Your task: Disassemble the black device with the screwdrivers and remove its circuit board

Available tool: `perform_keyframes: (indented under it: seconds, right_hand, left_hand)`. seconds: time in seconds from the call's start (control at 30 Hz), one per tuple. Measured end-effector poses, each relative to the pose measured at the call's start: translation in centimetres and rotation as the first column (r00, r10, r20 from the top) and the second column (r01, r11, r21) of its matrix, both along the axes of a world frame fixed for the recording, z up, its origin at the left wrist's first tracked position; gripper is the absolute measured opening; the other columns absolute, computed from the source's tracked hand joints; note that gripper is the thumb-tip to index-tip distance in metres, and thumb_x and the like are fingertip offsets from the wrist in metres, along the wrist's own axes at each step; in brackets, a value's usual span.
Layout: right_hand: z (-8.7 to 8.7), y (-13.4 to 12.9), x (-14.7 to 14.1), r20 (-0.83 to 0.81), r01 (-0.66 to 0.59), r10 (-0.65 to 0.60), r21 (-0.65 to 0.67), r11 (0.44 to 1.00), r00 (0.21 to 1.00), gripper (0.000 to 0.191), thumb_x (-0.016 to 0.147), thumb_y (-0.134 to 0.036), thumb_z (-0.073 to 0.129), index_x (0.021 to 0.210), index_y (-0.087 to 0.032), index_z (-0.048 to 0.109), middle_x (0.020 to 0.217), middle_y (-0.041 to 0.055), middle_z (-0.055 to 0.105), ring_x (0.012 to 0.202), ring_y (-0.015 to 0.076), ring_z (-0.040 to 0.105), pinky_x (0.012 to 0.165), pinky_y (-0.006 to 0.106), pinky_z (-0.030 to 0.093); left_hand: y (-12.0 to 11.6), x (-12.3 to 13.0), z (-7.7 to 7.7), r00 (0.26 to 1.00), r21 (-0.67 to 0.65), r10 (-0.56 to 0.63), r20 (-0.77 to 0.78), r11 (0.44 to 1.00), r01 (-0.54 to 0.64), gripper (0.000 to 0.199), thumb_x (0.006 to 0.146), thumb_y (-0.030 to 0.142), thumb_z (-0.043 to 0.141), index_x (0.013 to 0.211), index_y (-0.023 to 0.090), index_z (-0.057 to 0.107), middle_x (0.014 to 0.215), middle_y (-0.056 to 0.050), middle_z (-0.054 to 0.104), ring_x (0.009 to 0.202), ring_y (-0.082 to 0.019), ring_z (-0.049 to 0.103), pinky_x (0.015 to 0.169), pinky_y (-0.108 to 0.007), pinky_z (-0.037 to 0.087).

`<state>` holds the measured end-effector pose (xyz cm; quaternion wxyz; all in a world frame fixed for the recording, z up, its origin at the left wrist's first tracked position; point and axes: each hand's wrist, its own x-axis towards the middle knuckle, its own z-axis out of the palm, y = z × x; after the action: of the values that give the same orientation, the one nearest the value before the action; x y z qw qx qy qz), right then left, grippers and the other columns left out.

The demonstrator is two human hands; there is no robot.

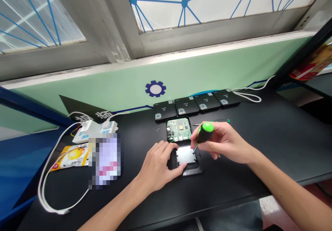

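My right hand point(220, 139) is closed round a screwdriver point(204, 132) with a black and bright green handle. Its shaft slants down to the right edge of a silver metal plate point(186, 155), which sits inside a black plastic cover point(192, 172). With thumb and fingers at its left side, my left hand point(162, 163) grips that cover against the table. Just behind it lies an open black case with a green circuit board point(178, 128) showing. Small screws point(157, 130) are on the table left of the board. Whether the screwdriver tip sits in a screw is too small to tell.
Several closed black boxes point(186, 105) stand in a row by the green wall. A second, dark green screwdriver point(220, 121) lies behind my right hand. On the left are a power strip point(109, 127), a white cable point(43, 189), a snack packet point(74, 156) and a blurred-out object point(107, 162).
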<state>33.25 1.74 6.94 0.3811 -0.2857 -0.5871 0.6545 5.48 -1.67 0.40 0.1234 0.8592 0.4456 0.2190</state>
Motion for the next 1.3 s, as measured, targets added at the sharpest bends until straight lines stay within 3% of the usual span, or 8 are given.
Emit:
perform_keyframes:
  seconds: [0.17,0.33,0.47,0.7,0.87,1.03,1.3]
  right_hand:
    - [-0.4,0.2,0.0,-0.008,0.025,-0.025,0.013,1.0,1.0,0.04,0.089,-0.023,0.098,0.123,-0.02,0.077,0.089,0.0031,0.082,0.062,0.0118,0.069,0.041,0.014,0.051]
    - [-0.6,0.2,-0.3,-0.054,0.09,-0.092,-0.036,0.995,0.994,0.05,0.076,-0.027,0.108,0.095,-0.023,0.061,0.084,0.0029,0.084,0.057,0.013,0.069,0.037,0.015,0.048]
    - [-0.4,0.2,-0.5,-0.055,0.088,-0.09,-0.033,0.996,0.994,0.055,0.079,-0.032,0.106,0.087,-0.024,0.052,0.086,0.0044,0.085,0.051,0.0101,0.063,0.037,0.016,0.046]
    - [-0.1,0.4,-0.1,-0.013,0.053,-0.053,-0.017,0.998,0.998,0.039,0.088,-0.034,0.1,0.09,-0.02,0.064,0.093,0.0071,0.085,0.057,0.0104,0.063,0.045,0.02,0.052]
    - [-0.2,0.4,0.0,-0.008,0.043,-0.043,0.037,0.998,0.999,0.025,0.094,-0.03,0.096,0.101,-0.018,0.076,0.1,0.0058,0.079,0.064,0.0104,0.062,0.05,0.02,0.051]
    - [-0.3,0.7,0.0,-0.013,0.107,-0.106,0.163,0.981,0.994,0.018,0.095,-0.032,0.096,0.103,-0.019,0.085,0.099,0.0013,0.063,0.067,0.0088,0.054,0.052,0.021,0.049]
    - [-0.6,0.7,0.6,0.014,0.038,-0.04,0.141,0.989,0.999,0.016,0.097,-0.026,0.092,0.113,-0.023,0.091,0.108,0.0038,0.064,0.065,0.0071,0.061,0.051,0.018,0.057]
  left_hand:
    - [0.0,0.1,-0.1,1.0,0.004,0.003,0.002,1.0,-0.003,0.039,0.091,0.038,0.091,0.12,0.023,0.069,0.086,0.0,0.067,0.079,-0.025,0.066,0.072,-0.038,0.047]
    - [0.0,0.1,0.0,1.0,0.013,0.002,0.009,1.0,-0.002,0.037,0.092,0.039,0.089,0.12,0.024,0.069,0.087,0.0,0.069,0.079,-0.025,0.067,0.071,-0.038,0.047]
    - [0.0,0.1,0.0,1.0,0.016,0.004,0.009,1.0,-0.004,0.037,0.092,0.039,0.089,0.12,0.024,0.069,0.088,0.0,0.069,0.079,-0.024,0.067,0.07,-0.037,0.046]
    - [0.0,0.1,0.0,1.0,0.003,0.002,0.005,1.0,-0.002,0.038,0.091,0.037,0.091,0.119,0.024,0.069,0.087,0.0,0.068,0.079,-0.025,0.067,0.07,-0.037,0.045]
    - [0.1,0.1,0.0,1.0,0.006,-0.006,0.0,1.0,0.006,0.038,0.092,0.037,0.091,0.12,0.023,0.068,0.087,0.0,0.067,0.078,-0.025,0.065,0.071,-0.038,0.045]
    - [0.1,0.1,-0.1,1.0,0.0,-0.001,0.0,1.0,0.001,0.04,0.092,0.037,0.092,0.121,0.022,0.069,0.088,0.0,0.067,0.08,-0.025,0.065,0.073,-0.039,0.046]
    - [0.0,0.1,0.0,1.0,0.005,-0.002,0.008,1.0,0.002,0.039,0.091,0.037,0.092,0.12,0.022,0.07,0.088,0.0,0.068,0.08,-0.025,0.066,0.072,-0.037,0.046]
